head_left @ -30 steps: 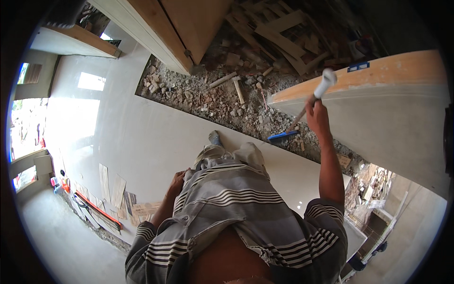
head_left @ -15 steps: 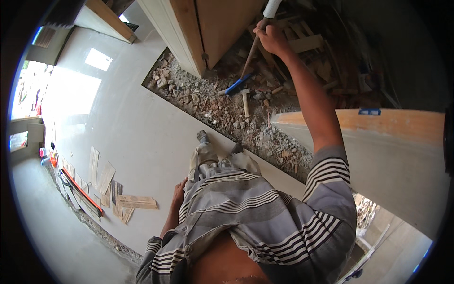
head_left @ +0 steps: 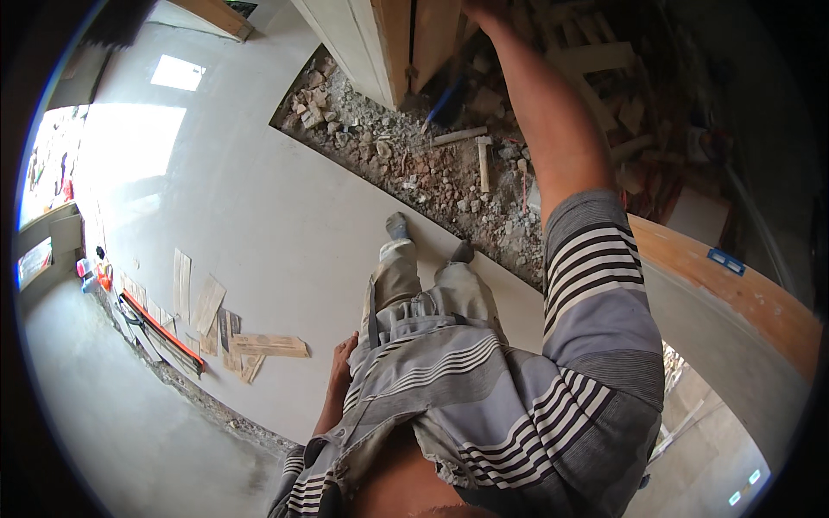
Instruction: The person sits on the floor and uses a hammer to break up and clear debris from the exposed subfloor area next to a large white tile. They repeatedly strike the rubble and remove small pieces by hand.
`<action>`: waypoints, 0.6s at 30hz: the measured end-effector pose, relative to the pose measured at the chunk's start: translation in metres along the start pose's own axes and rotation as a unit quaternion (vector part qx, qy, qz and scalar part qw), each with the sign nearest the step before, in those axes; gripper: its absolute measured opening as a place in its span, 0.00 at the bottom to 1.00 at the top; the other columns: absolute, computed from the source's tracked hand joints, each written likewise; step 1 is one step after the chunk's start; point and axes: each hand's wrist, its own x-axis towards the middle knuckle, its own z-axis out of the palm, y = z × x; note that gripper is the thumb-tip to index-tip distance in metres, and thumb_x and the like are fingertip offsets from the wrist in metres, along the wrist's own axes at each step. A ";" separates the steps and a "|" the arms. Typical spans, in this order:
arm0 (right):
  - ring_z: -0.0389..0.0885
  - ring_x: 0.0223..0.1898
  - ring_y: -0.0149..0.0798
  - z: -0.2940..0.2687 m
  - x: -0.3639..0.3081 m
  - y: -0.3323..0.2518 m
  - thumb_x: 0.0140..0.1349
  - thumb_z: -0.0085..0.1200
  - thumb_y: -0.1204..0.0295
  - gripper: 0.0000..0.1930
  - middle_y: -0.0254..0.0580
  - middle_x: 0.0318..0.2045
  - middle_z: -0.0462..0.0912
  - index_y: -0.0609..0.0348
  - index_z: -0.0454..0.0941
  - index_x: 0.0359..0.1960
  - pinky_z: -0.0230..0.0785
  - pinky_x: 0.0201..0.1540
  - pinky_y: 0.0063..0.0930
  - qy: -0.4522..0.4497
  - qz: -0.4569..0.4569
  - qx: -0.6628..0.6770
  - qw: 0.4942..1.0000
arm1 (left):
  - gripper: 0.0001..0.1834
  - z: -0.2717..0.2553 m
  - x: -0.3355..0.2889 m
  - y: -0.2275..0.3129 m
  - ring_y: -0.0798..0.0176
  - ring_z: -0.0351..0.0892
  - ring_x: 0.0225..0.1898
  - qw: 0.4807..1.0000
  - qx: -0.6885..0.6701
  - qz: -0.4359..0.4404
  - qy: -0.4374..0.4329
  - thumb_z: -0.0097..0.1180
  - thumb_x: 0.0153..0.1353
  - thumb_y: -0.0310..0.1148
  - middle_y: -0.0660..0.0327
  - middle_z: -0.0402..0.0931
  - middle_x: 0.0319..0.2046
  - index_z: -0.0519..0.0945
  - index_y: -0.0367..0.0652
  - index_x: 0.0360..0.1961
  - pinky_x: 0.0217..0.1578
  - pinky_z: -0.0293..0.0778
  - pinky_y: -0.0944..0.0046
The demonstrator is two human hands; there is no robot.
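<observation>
My right arm reaches far forward, and my right hand (head_left: 485, 10) is at the top edge in shadow, partly cut off. Its fingers look wrapped round the broom's handle, which barely shows here. Below the hand the broom's blue head (head_left: 446, 104), smeared by motion, is over the rubble (head_left: 414, 173) beside a door post. On the rubble, right of the broom, lies a pale-handled hammer (head_left: 484, 164). My left hand (head_left: 345, 350) hangs low by my left hip, close to the trousers. Most of its fingers are hidden, and nothing shows in it.
A smooth grey floor (head_left: 259, 216) ends in a straight edge at the rubble strip. Wood offcuts (head_left: 268, 345) and a long orange-red tool (head_left: 164, 328) lie on the left. Scrap timber (head_left: 596, 59) is piled ahead right. A board with a blue level (head_left: 726, 262) stands at right.
My right hand has gone farther forward, to the top edge. The broom head has moved forward, away from the hammer. My view has shifted; my left hand stays by my hip.
</observation>
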 end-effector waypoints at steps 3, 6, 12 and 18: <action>0.63 0.65 0.55 0.003 -0.008 -0.001 0.72 0.43 0.53 0.34 0.57 0.66 0.62 0.59 0.50 0.71 0.64 0.62 0.53 0.050 -0.086 -0.015 0.995 | 0.24 -0.013 0.011 0.004 0.77 0.55 0.23 0.999 0.040 0.003 -0.015 0.53 0.68 0.50 0.76 0.60 0.20 0.66 0.50 0.19 0.25 0.54 0.69; 0.61 0.67 0.55 0.012 -0.016 0.030 0.70 0.47 0.54 0.34 0.57 0.68 0.58 0.56 0.51 0.72 0.62 0.64 0.51 0.125 -0.024 0.074 0.989 | 0.24 -0.019 0.022 0.007 0.75 0.54 0.23 0.999 0.027 -0.013 -0.024 0.53 0.68 0.49 0.74 0.59 0.19 0.65 0.49 0.18 0.25 0.53 0.68; 0.79 0.45 0.58 0.078 -0.145 0.215 0.64 0.54 0.55 0.22 0.56 0.43 0.79 0.59 0.69 0.50 0.71 0.46 0.49 0.105 -0.187 -0.059 0.975 | 0.21 -0.003 0.033 0.027 0.70 0.69 0.24 0.978 0.181 0.097 0.019 0.63 0.61 0.46 0.65 0.70 0.21 0.73 0.38 0.25 0.29 0.66 0.67; 0.78 0.49 0.52 0.096 -0.467 0.386 0.53 0.60 0.41 0.32 0.53 0.45 0.80 0.57 0.80 0.45 0.70 0.53 0.45 -0.466 0.018 -0.217 0.857 | 0.17 0.035 0.018 0.023 0.69 0.77 0.31 0.947 0.276 0.158 -0.033 0.62 0.62 0.41 0.59 0.79 0.28 0.77 0.35 0.33 0.35 0.72 0.68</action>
